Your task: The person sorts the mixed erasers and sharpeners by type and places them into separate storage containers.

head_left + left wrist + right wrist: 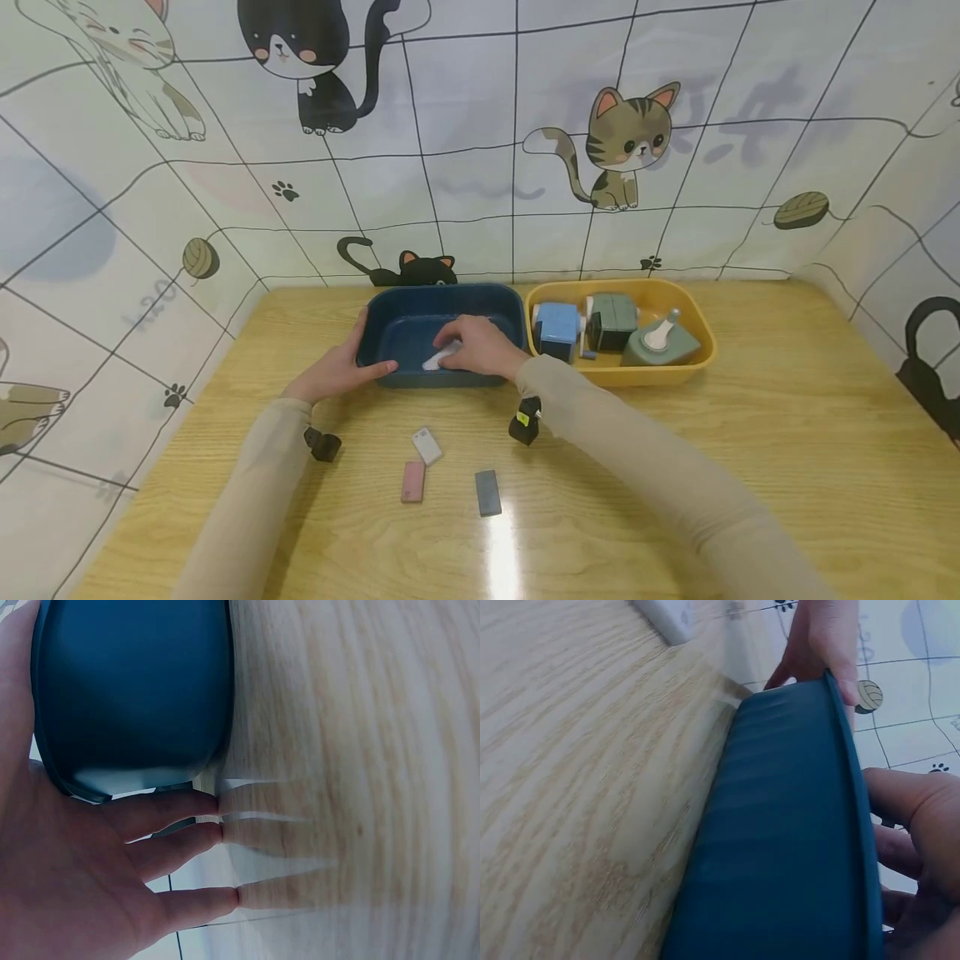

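Observation:
A dark blue bin (pixel 390 379) stands on the wooden table. My left hand (pixel 337 364) spans its left end, thumb at the front rim; in the left wrist view the other fingers (pixel 199 901) extend straight with their tips at the tabletop. Over the bin's inside, my right hand (pixel 480 346) pinches a small white, cloth-like piece (pixel 432 362) near the floor of the bin. Most of that piece is hidden by the fingers, and the right wrist view shows only the bin's outer wall (pixel 780 825) with the curled right fingers (pixel 900 851) behind its rim.
A yellow bin (pixel 701 367) adjoins on the right, holding a blue boxy device (pixel 557 323), a dark green one (pixel 613 317) and a green piece with a pale lever (pixel 660 346). Nearer lie small flat blocks: white (pixel 427 447), pink (pixel 412 482) and grey (pixel 487 493). A cat-print sheet (pixel 480 192) hangs behind.

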`<state>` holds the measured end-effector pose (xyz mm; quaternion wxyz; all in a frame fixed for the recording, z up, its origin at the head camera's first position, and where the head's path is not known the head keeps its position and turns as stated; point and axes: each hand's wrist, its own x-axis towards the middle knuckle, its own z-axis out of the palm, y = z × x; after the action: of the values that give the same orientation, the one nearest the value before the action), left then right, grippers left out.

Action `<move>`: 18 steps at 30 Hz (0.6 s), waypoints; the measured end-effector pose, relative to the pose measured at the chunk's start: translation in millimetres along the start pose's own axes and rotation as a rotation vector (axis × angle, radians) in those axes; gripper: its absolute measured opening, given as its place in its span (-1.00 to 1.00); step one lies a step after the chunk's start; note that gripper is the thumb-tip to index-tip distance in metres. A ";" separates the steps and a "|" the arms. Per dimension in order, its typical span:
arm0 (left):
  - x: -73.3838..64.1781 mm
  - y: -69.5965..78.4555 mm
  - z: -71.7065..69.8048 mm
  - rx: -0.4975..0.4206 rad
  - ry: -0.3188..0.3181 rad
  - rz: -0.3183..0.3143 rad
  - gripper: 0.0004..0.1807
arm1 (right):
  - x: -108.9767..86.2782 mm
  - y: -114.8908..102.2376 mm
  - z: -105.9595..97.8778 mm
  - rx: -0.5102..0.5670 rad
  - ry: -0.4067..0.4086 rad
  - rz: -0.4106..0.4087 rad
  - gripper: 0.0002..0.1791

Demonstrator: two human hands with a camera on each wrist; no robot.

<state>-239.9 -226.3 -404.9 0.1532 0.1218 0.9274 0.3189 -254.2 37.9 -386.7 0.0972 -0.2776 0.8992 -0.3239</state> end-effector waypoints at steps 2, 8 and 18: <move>-0.2 0.1 -0.2 0.003 0.000 0.000 0.22 | -0.6 -0.4 -2.4 0.029 -0.014 0.006 -0.69; -0.7 0.1 -0.2 0.000 -0.001 0.006 0.22 | -6.6 -3.4 -10.5 0.077 -0.029 -0.004 -0.68; -0.2 -0.8 0.4 -0.004 0.001 0.002 0.22 | -19.1 -9.7 -19.0 0.146 -0.044 -0.076 -0.74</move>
<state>-239.7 -226.8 -405.6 0.1528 0.1224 0.9266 0.3209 -240.8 52.5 -365.9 0.1244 -0.3107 0.8598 -0.3857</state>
